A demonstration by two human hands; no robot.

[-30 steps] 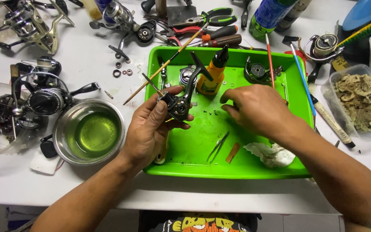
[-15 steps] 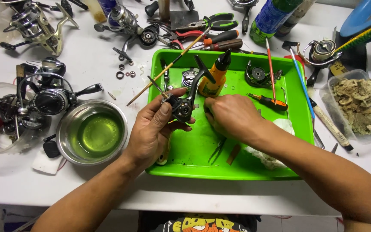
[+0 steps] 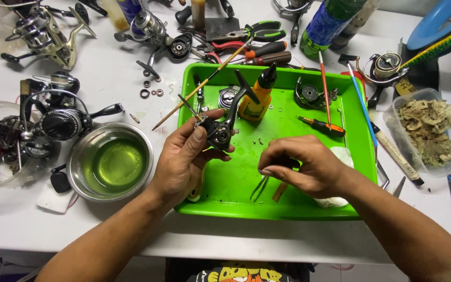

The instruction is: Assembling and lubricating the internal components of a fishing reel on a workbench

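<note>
My left hand [image 3: 184, 159] holds a small dark fishing reel body [image 3: 220, 130] with its arm pointing up, just above the left half of a green plastic tray [image 3: 288, 211]. My right hand [image 3: 304, 167] is down on the tray floor near its middle. Its fingertips are pinched on the top end of metal tweezers [image 3: 259, 189], whose tips point toward the tray's near edge. A yellow oil bottle [image 3: 254, 102] with a black nozzle stands in the tray behind the reel. An orange-handled screwdriver [image 3: 322, 125] lies to the right of the bottle.
A steel bowl [image 3: 71, 162] of green liquid sits left of the tray. Several reels [image 3: 58, 122] lie at the far left and back. Pliers [image 3: 251, 34] lie behind the tray, a white rag [image 3: 343, 156] lies under my right wrist, and a clear tub [image 3: 429, 130] of scraps stands at right.
My right hand went from the tray's right side to the reel, then dropped to the tweezers on the tray floor. My left hand keeps holding the reel body in about the same place.
</note>
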